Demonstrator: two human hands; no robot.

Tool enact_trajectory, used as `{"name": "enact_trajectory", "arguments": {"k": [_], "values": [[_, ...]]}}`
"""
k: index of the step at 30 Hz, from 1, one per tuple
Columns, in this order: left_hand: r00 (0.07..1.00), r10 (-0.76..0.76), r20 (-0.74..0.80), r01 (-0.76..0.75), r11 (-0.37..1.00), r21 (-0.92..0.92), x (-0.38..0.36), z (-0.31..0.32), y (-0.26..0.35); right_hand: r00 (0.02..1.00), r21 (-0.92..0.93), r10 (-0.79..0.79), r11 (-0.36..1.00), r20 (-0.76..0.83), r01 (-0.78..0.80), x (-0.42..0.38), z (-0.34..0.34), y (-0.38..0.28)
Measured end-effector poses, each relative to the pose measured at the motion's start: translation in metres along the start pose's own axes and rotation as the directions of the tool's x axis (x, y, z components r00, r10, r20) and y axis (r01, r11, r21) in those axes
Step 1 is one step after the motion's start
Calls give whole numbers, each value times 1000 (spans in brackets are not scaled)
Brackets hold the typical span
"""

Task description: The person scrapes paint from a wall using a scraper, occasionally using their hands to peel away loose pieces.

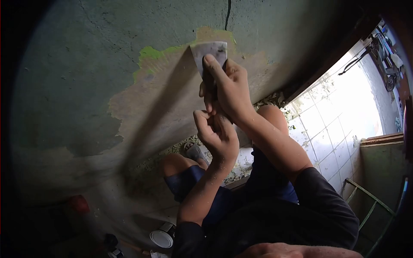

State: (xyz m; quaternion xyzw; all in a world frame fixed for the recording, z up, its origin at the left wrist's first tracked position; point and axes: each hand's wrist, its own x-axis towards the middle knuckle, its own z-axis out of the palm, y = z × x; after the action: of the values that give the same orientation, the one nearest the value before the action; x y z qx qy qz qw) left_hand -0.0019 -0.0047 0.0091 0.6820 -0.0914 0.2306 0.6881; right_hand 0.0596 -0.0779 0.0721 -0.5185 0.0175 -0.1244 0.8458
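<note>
My right hand (228, 84) is closed round a paint scraper (214, 47), with the thumb pressed flat on its wide metal blade. The blade's edge lies against the wall, at the border of the green paint (94, 73) and a bare, pale patch (146, 92). Just below, my left hand (218, 134) has its fingers curled at the lower end of the scraper's handle. Most of the handle is hidden by my fingers. A strip of brighter green (151, 53) shows along the patch's upper edge.
Paint flakes (238, 172) litter the floor between my legs and along the wall. A round can (162, 238) stands at the lower left, near a dim red object (79, 204). On the right are a bright doorway with floor tiles (325, 139) and a green metal frame (373, 206).
</note>
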Motion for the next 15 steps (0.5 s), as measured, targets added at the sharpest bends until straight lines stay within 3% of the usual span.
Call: {"name": "enact_trajectory", "arguments": {"k": [1,3,7,9,10,15], "values": [[997,74,27,-76,995,69,-1,0,-2,998,-59,57,997,-16,-58,-2,1,1],[995,-3,102,0,1000,30,5,-5,1,997,-38,81,996,-14,-81,2,3,-9],[993,-61,106,66,996,-51,8,-3,13,998,62,36,997,42,-39,5,0,-11],[997,66,42,-70,993,99,3,-4,5,991,62,92,993,93,-98,1,0,-7],[991,136,-18,-136,991,17,6,3,2,993,26,95,995,64,-97,0,3,-8],[994,102,30,-103,994,22,35,2,21,995,98,-95,991,40,90,13,18,-34]]}}
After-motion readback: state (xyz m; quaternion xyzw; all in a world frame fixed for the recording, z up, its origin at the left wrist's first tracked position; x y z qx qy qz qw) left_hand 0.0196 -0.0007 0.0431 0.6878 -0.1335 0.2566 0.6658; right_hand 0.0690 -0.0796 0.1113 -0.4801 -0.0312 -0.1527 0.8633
